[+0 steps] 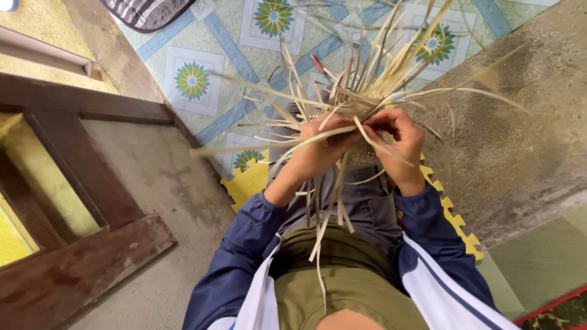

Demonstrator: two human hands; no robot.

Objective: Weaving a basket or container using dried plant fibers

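Note:
Both my hands hold a half-woven piece of pale bamboo strips (361, 98) above my lap. My left hand (318, 150) grips the woven centre from the left, fingers closed around several strips. My right hand (397, 143) pinches strips on the right side of the weave. Loose strip ends fan out upward and sideways, and several hang down over my olive shirt (342, 275). I wear a navy jacket with white panels.
A dark wooden door frame (79, 177) stands at the left. Patterned floor tiles (202, 79) lie ahead, a yellow foam mat (251, 180) lies under my legs, and a striped cloth (147, 12) rests at the top. A rough concrete surface (526, 140) rises at the right.

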